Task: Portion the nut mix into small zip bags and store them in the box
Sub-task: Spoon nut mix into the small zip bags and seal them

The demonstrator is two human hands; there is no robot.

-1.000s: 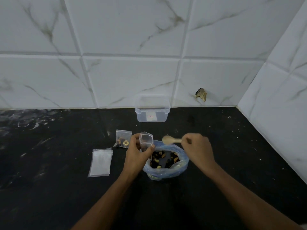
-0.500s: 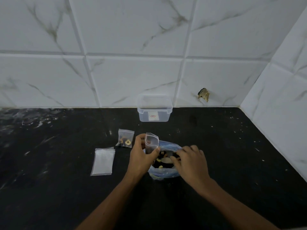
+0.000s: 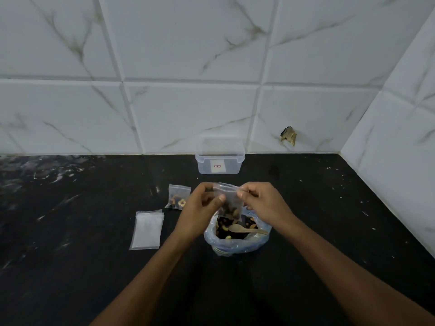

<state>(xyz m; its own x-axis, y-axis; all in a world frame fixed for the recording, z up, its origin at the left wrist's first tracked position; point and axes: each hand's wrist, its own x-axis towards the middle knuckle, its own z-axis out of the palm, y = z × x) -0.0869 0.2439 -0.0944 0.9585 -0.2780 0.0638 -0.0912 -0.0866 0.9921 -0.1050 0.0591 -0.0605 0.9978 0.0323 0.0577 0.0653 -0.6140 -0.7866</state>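
- Left hand [image 3: 200,209] pinches the left top corner of a small zip bag [image 3: 229,200], thumb in front and fingers curled behind it.
- Right hand [image 3: 263,201] pinches the opposite top corner the same way, so the bag hangs between both hands with its mouth up and its long axis running roughly top to bottom.
- Nuts sit in the bottom of this zip bag, just below the thumbs; its seal strip runs straight across from one hand to the other, which is the line the fingers would have to press along to close it, I'd judge.
- Directly under the hands stands the big blue bag of nut mix [image 3: 237,241], open on the desk [image 3: 329,220], with a wooden spoon [image 3: 247,229] lying across its top, handle pointing toward the right-hand side.
- Beyond the hands, straight ahead against the tiled wall, waits the clear box [image 3: 220,158], lid off as far as I can tell; it lies about midway between the two hands, so either could carry the bag over.
- Just left of the left hand lies a filled zip bag [image 3: 178,197] flat on the desk, not yet in the box.
- Further left and a little nearer the person rests a stack of empty bags [image 3: 147,229], closest to the left hand for the next portion.
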